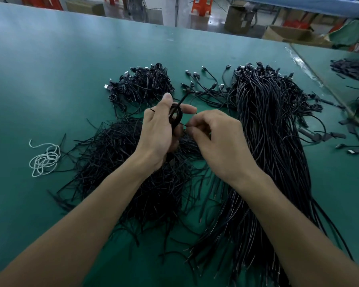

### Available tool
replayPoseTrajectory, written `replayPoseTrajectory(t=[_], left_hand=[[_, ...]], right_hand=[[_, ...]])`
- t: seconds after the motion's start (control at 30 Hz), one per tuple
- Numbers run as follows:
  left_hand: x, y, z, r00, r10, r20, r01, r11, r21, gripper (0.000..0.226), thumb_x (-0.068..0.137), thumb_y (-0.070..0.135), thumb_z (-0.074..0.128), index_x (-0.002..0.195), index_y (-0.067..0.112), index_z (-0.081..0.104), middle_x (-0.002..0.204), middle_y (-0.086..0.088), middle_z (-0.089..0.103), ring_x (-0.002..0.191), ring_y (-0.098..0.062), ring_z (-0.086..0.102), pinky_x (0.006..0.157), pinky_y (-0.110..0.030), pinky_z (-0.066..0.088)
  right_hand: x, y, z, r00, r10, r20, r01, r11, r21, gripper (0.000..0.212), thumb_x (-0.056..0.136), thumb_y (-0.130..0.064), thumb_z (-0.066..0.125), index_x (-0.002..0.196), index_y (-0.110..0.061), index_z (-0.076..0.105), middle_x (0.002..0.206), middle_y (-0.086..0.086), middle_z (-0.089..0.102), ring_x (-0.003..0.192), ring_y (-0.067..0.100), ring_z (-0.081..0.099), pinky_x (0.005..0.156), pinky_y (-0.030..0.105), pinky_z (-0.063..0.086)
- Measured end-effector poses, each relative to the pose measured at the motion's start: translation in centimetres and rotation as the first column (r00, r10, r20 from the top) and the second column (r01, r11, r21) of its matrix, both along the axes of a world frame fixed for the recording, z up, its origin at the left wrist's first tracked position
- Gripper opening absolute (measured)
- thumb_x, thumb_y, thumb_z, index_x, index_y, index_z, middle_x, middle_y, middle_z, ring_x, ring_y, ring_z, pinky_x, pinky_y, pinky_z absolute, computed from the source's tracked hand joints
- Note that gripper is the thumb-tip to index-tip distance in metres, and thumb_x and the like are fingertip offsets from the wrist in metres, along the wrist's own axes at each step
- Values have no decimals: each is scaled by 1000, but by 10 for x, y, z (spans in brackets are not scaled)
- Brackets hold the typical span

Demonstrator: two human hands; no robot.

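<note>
Left hand: grip closed round small coiled black sheathed cable, held above green desk, over heap of thin black tie wires. Cable tail points up toward pile of finished black cable coils.

Right hand: grip narrow, pinching thin black twist-tie wire at coil's waist.

Likely step: binding coil.

Do well: thumb clamps loops flat, tie ends cross tight against waist, twist close to coil, no slack.

Risks: loops springing apart, tie sliding off.

Long black cable bundle lies to right.
</note>
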State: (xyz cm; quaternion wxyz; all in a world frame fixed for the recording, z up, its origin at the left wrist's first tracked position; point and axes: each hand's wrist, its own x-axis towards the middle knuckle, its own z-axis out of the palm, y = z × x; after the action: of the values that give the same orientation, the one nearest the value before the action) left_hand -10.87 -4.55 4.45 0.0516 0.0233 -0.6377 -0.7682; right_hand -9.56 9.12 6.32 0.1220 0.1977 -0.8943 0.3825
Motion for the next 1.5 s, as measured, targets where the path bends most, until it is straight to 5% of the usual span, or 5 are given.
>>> replayPoseTrajectory(t=[0.27,0.53,0.67,0.93,1.5], left_hand=[[-1,-1,-4,940,-231,252,243,970,-14,56,105,44,41,55,19,41,46,4,30,35,-9,22,38,-15,19],[-5,-12,-12,671,-640,375,575,768,282,73,71,94,37,56,22,35,54,6,28,37,-6,17,34,-11,15],[0,-17,-11,562,-761,324,753,633,180,66,53,63,88,86,20,50,63,8,32,42,0,23,35,-12,15],[0,-13,-1,616,-655,437,780,587,-218,34,66,17,85,83,18,56,62,5,40,52,-8,32,44,-23,20],[1,-7,-6,792,-543,278,594,791,-145,20,92,-3,54,83,15,57,62,8,47,53,-4,37,43,-17,30]], right_hand=[[-2,6,7,823,378,-423,-11,757,654,6,88,-7,67,93,-9,68,96,6,60,89,25,54,75,37,45],[-13,8,15,968,252,4,-232,883,407,6,92,-18,62,89,-19,67,84,-5,61,83,14,54,79,37,48],[-16,13,19,957,192,217,-236,951,200,8,82,-20,74,84,-25,69,76,-10,68,71,1,62,64,19,49],[-4,8,18,995,37,92,-68,933,353,14,83,-34,75,94,-26,75,83,-3,69,81,18,67,76,38,57],[-6,10,7,995,104,-11,-87,880,466,12,101,-30,50,91,-23,53,96,-5,52,90,11,44,73,29,41]])
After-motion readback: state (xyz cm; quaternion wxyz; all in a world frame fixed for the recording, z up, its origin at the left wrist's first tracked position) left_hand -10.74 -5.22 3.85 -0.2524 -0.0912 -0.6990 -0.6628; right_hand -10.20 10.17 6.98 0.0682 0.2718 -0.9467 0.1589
